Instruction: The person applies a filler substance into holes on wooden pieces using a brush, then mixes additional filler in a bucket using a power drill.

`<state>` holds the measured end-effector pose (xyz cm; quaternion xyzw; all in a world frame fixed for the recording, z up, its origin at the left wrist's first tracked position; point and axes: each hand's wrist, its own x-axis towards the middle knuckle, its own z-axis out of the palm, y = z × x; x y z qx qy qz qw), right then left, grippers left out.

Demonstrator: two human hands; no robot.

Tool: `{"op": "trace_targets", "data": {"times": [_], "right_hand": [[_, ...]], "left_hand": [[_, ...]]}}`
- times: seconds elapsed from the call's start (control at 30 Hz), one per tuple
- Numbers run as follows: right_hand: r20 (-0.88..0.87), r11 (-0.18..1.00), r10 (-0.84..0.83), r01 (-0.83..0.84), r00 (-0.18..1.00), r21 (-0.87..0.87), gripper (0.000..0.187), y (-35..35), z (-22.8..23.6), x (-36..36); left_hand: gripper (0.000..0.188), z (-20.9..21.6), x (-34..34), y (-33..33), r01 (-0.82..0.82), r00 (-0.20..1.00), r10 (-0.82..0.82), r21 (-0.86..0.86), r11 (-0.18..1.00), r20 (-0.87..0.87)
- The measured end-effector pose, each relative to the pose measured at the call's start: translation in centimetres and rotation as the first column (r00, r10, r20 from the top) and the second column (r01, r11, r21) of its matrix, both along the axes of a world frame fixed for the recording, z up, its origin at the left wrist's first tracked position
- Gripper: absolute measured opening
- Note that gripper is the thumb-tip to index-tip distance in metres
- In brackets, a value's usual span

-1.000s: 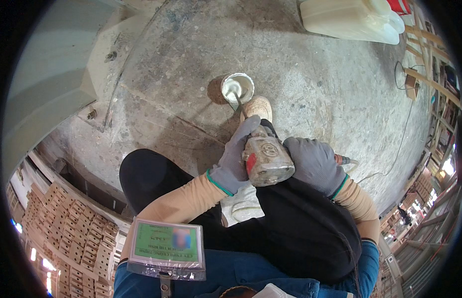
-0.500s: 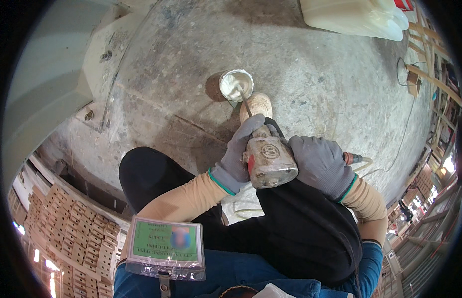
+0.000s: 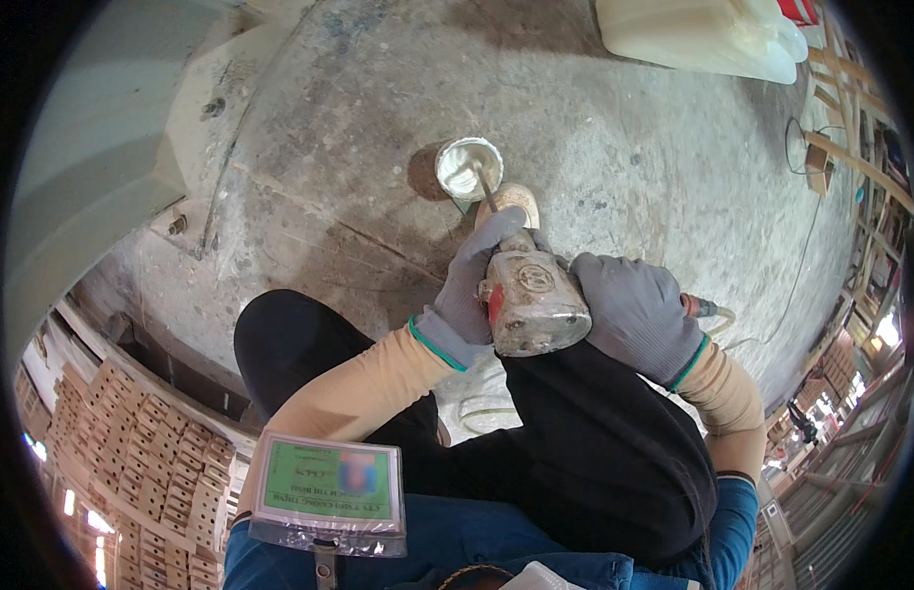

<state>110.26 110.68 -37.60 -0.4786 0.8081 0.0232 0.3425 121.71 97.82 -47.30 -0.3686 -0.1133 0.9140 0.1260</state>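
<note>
Both of my gloved hands hold a worn, paint-spattered air drill (image 3: 537, 303) with a silver and red body. My left hand (image 3: 467, 292) is wrapped round its front end, the thumb along the neck. My right hand (image 3: 642, 313) is closed round the handle on the right side, where a hose fitting (image 3: 701, 307) sticks out. A thin metal rod (image 3: 485, 187) runs from the drill's nose down into a small white tub (image 3: 443, 169). Thick white paste (image 3: 460, 175) coats the inside of the tub. The rod's lower end is hidden in the paste.
The tub stands on a stained concrete floor (image 3: 319, 147), just beyond my shoe (image 3: 519, 200). A large whitish plastic jug (image 3: 693, 37) lies at the far right. Grey bolted metal structure (image 3: 103, 128) rises on the left. Stacked drilled wooden pieces (image 3: 137, 452) fill the lower left.
The drill and both hands have shifted slightly away from my body, toward the tub. The rod has tilted a little and its visible part has moved. Both hands keep their hold.
</note>
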Motion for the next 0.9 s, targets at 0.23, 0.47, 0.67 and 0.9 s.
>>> {"op": "trace_targets", "data": {"times": [0.23, 0.47, 0.67, 0.9], "right_hand": [[0.022, 0.999, -0.008, 0.009, 1.0, -0.048, 0.019, -0.2, -0.3, -0.4], [-0.036, 0.997, 0.018, -0.02, 0.999, -0.068, 0.016, -0.8, 0.3, -0.5], [0.017, 0.999, -0.01, 0.009, 1.0, 0.053, 0.028, -1.3, 0.6, -0.5], [0.049, 1.0, 0.023, -0.023, 0.999, -0.01, 0.028, -1.5, 0.5, 0.0]], "left_hand": [[0.036, -0.1, -0.2, 0.1, 0.003, 1.0, -0.003, 0.012, 1.0, 0.02], [0.037, 0.4, -0.9, -0.7, 0.061, 0.998, -0.06, -0.015, 0.998, 0.007], [0.037, 0.1, -0.5, -0.9, 0.0, 1.0, 0.002, 0.066, 0.998, -0.031], [0.039, 0.0, 1.1, -0.9, -0.068, 0.996, 0.073, 0.086, 0.994, -0.059]]}}
